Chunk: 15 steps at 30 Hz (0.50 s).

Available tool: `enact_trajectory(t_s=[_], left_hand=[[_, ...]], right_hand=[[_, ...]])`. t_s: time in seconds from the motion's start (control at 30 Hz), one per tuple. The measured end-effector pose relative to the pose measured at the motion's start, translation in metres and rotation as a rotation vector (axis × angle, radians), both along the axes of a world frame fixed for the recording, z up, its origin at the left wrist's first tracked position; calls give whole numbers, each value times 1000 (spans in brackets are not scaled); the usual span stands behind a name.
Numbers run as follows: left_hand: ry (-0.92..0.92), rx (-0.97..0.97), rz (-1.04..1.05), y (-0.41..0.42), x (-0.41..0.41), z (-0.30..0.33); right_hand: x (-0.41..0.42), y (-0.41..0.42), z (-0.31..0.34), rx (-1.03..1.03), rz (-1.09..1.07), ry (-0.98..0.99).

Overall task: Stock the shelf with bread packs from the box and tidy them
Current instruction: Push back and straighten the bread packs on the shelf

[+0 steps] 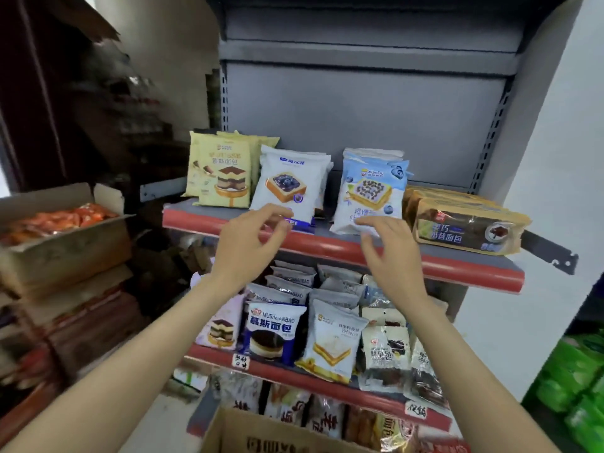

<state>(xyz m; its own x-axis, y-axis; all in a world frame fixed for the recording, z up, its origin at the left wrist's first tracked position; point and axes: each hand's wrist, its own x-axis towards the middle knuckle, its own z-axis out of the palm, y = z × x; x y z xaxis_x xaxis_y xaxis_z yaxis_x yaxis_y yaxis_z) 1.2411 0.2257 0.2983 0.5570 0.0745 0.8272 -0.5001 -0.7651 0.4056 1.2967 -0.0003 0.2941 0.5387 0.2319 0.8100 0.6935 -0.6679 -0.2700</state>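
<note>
— Two hands are raised before the upper shelf. What are they doing?

— The left hand has loosely curled fingers right at the bottom edge of the white blueberry toast pack; whether it touches or pinches the pack, I cannot tell. The right hand is spread and relaxed just below the pale blue pack, holding nothing.

— Where do the bread packs stand?

— Upright in rows on that shelf: yellow cake packs at the left, then the white one, then the pale blue one. Brown flat packs lie stacked at the right end.

— And the box?

— An open cardboard box shows at the bottom edge, under the arms. The lower shelf is crowded with mixed packs. Another carton with orange packets sits off to the left.
</note>
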Motion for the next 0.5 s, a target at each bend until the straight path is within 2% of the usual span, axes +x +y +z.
enact_trajectory(t_s=[0.1,0.27,0.4,0.5], left_hand=[[123,-150,-35,26,-11,-5],[438,-432,-132,73,12,6],[471,-495,-222,101,47,15],[507,-445,-314,114,86,21]], right_hand=[[-10,19,-4,-19,101,130],[-4,57,8,31,163,396],[27,98,16,143,179,459],[53,120,25,204,98,461]])
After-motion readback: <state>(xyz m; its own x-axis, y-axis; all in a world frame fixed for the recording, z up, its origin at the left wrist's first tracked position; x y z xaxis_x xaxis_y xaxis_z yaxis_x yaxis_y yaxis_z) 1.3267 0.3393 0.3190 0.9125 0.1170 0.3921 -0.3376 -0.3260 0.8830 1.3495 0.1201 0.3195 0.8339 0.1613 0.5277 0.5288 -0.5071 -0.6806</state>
